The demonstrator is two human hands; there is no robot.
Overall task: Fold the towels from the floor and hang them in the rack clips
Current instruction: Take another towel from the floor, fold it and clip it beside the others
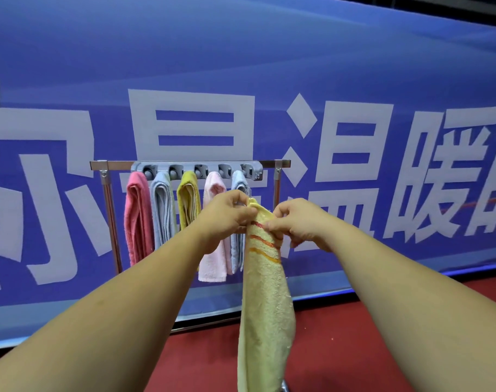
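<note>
A pale yellow towel (265, 306) with orange stripes hangs folded lengthwise from both my hands. My left hand (227, 219) pinches its top corner and my right hand (297, 222) grips the top edge just beside it. Behind them stands a metal rack (111, 165) with a grey clip bar (197, 171). Several folded towels hang from the clips: a deep pink towel (137, 219), a grey towel (163, 207), a mustard towel (188, 199), a light pink towel (214, 264) and a light blue towel (238, 182), the last two partly hidden by my left hand.
A large blue banner (241, 66) with white characters runs behind the rack. The floor (340, 349) is red. The rack's right post (277, 182) stands just beyond my hands.
</note>
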